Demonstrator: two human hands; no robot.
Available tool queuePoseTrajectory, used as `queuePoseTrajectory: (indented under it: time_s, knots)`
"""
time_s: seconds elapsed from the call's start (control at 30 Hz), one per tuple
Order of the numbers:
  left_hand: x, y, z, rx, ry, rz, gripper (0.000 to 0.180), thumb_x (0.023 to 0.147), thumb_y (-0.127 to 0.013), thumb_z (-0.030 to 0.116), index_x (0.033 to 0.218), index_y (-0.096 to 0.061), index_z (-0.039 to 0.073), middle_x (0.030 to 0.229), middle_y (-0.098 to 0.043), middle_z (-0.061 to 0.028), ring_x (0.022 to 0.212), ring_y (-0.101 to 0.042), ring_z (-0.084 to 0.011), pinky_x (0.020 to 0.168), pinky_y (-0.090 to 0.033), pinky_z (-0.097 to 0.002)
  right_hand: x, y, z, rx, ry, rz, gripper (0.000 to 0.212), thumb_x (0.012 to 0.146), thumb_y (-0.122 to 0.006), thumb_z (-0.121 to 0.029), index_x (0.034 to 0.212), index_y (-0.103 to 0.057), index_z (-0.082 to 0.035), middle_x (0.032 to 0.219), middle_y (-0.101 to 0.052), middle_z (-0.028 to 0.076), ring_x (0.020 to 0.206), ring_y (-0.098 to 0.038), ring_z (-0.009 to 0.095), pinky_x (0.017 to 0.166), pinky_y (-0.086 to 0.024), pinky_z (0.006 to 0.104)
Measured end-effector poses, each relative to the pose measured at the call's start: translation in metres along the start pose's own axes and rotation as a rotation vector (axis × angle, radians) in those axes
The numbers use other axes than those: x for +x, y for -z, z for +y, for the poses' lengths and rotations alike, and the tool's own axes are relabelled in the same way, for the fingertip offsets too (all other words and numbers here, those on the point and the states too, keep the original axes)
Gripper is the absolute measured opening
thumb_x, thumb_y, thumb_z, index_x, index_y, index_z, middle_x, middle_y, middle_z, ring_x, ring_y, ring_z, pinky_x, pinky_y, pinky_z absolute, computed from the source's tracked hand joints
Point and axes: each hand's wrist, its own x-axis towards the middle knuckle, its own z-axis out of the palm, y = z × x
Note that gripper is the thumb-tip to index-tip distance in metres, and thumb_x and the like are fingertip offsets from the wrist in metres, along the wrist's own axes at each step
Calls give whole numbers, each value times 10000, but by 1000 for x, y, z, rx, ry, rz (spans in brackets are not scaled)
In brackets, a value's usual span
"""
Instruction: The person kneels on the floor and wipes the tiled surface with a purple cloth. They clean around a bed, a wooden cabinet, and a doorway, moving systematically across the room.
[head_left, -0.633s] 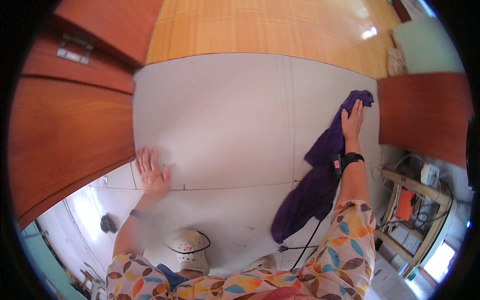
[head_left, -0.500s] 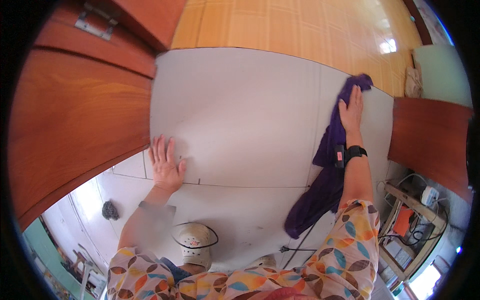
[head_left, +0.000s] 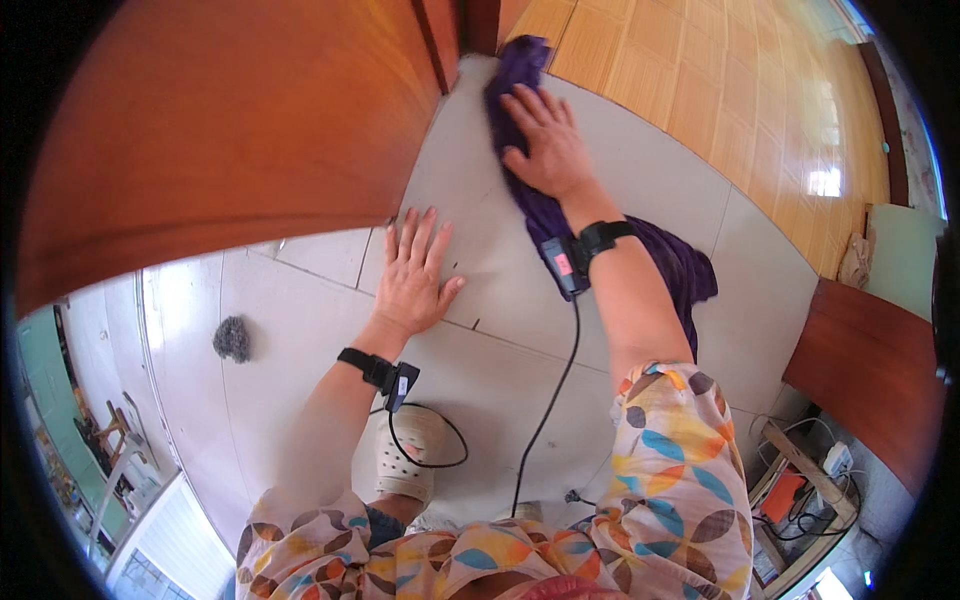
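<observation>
A long, crumpled purple cloth [head_left: 520,190] lies on the pale tiled floor [head_left: 640,150]. Its far end reaches the tile edge beside the wooden door, and its other end trails under my right forearm. My right hand [head_left: 549,143] lies on the cloth with fingers spread, pressing it down rather than gripping it. My left hand [head_left: 411,277] is flat on the floor near the corner of the door, fingers apart, touching nothing but tile. Black straps with small devices sit on both wrists, and a black cable [head_left: 550,400] runs back from the right one.
A brown wooden door [head_left: 240,130] stands open at my left. Beyond the pale tiles begins a glossy yellow floor [head_left: 650,60]. A grey fuzzy clump [head_left: 231,339] lies left. At the right are a wooden panel [head_left: 870,370] and a wooden stand [head_left: 815,475] with cables.
My right hand has swept the cloth leftward across the tiles to the door side. The view has turned, so the door fills more of it. My left hand stays on the floor.
</observation>
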Motion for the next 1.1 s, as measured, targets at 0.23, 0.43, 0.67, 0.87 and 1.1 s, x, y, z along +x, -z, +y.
queuePoseTrajectory:
  time_s: [0.23,0.43,0.67,0.87,1.1]
  knots:
    - [-14,-11,-10,-211,-37,235,890,930,-632,457,1589,-208,37,1649,-150,-269,1523,-125,-494,1236,-145,-577,-50,-19,-104,145,94,-151,663,780,-651,-258,1429,-570,-145,1559,-459,61,1479,-338,314,1253,-183,518]
    - [-8,-6,-20,-602,-68,379,755,1064,-316,543,1559,-280,-25,1609,-304,-243,1509,-264,-388,1231,-203,-464,-131,-16,-146,292,97,-114,663,729,-678,-200,1381,-593,-117,1510,-497,84,1457,-363,342,1227,-224,565]
    - [-5,-14,-34,-543,-76,297,656,1083,-323,471,1527,-337,-12,1531,-411,-244,1446,-356,-403,1198,-272,-456,-224,15,-203,372,-3,-247,696,824,-697,-363,1455,-526,-124,1525,-474,115,1495,-296,361,1231,-170,579]
    - [-6,29,35,-288,30,160,630,995,-602,312,1448,-367,-57,1425,-437,-273,1339,-402,-447,1155,-312,-502,-299,127,-120,-217,-533,131,790,774,-735,-524,1459,-512,-200,1561,-366,200,1442,-281,501,1093,-191,767]
    - [-115,-5,149,-12,-435,-245,875,721,-857,306,1486,-451,185,1377,-497,-157,1290,-465,-383,1090,-359,-520,-328,111,-107,248,-836,-30,572,787,-725,-329,1290,-598,-88,1271,-569,230,1205,-539,448,1003,-472,567]
